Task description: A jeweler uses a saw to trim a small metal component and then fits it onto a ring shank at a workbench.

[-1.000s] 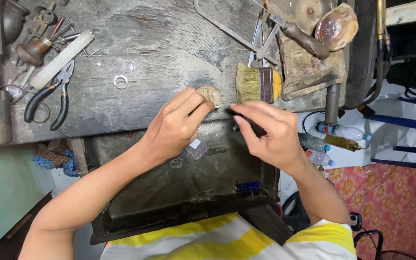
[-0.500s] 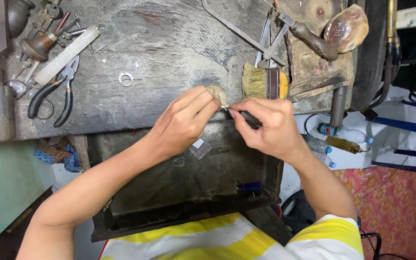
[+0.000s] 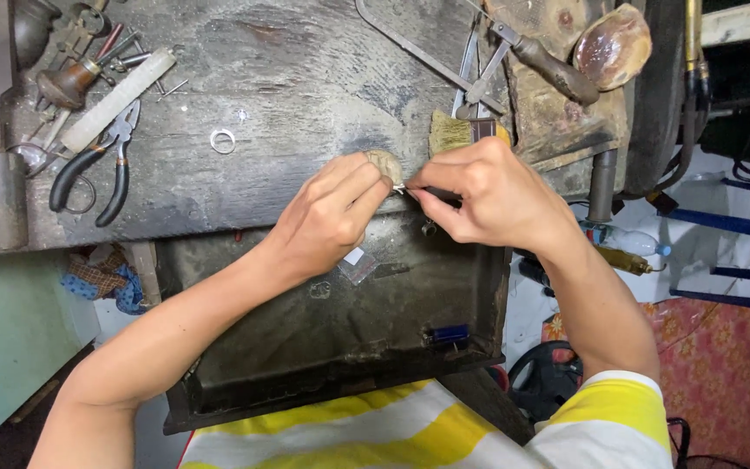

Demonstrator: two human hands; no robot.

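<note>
Over the scarred workbench (image 3: 305, 95), the right hand (image 3: 488, 187) grips a dark-handled tool (image 3: 434, 193) lying sideways, tip pointing left. The left hand (image 3: 332, 217) pinches a tiny metal piece (image 3: 398, 188) (barely visible) at that tip, on the bench edge.

Two bare hands meet over the front edge of a worn, dark counter (image 3: 305, 78).

The left hand (image 3: 327, 217) pinches a small silvery piece (image 3: 399, 188) against a rounded wooden peg (image 3: 385, 161); the right hand (image 3: 483, 195) grips a dark-handled tool touching it. Black-handled pliers (image 3: 88, 174), a metal ring (image 3: 222, 140) and a bristle brush (image 3: 457, 132) lie nearby, above an open dark drawer (image 3: 340, 347).
</note>
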